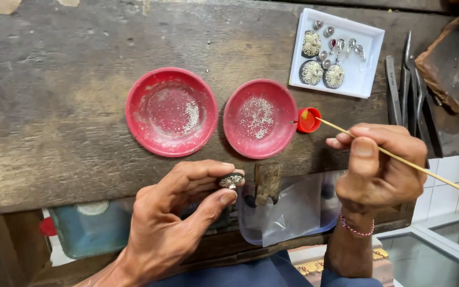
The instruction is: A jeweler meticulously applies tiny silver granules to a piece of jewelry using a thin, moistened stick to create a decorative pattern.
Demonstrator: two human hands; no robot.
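Left hand (171, 223) sat low at the front edge of the table (54, 106), grip pinched narrow on a small round ornament (231, 180), held between thumb and fingertips, decorated face up; ornament was just clear of the table edge, below the right red dish (260, 118).

Right hand (381, 165) was closed on a thin stick (399, 159), grip tight, thumb on top; stick ran from lower right up to the left, tip resting in a small red cap (308, 120); cap touched the right rim of the right red dish.

Two dishes sat side by side on the table, apart; left red dish (171, 111) held a small patch of pale grains right of centre; right one had grains scattered across its middle.

White tray (367, 37) sat at the far right, holding three round filigree pieces and several smaller silver bits; tweezers and pliers (407, 90) lay just right of the tray.

A worn wooden peg (267, 183) stuck out from the table front between the hands, clear plastic bag (288, 212) hanging below it; ornament was just beside the peg, not touching as far as I could tell.
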